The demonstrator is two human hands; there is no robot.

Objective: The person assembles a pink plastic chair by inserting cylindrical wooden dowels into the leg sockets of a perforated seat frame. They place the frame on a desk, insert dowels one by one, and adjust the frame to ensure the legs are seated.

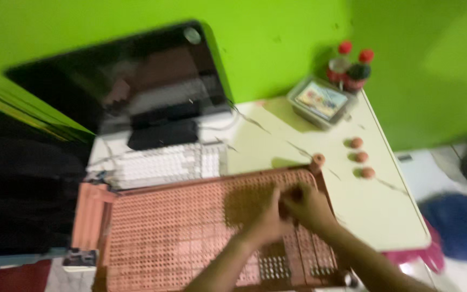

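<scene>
Here both hands, left hand [266,219] and right hand [306,205], seemingly pinch something unclear atop one pink perforated panel [174,232].

Count on the tabletop [385,216]: one monitor [120,81], one keyboard [163,165], one perforated panel [179,227], one lidded box [321,101], two red-capped bottles [352,67], three small reddish balls [361,157], and two hands [290,211] on the panel.

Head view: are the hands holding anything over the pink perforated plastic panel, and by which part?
Cannot be told. Left hand and right hand meet on the pink perforated plastic panel; blur hides any grip.
</scene>
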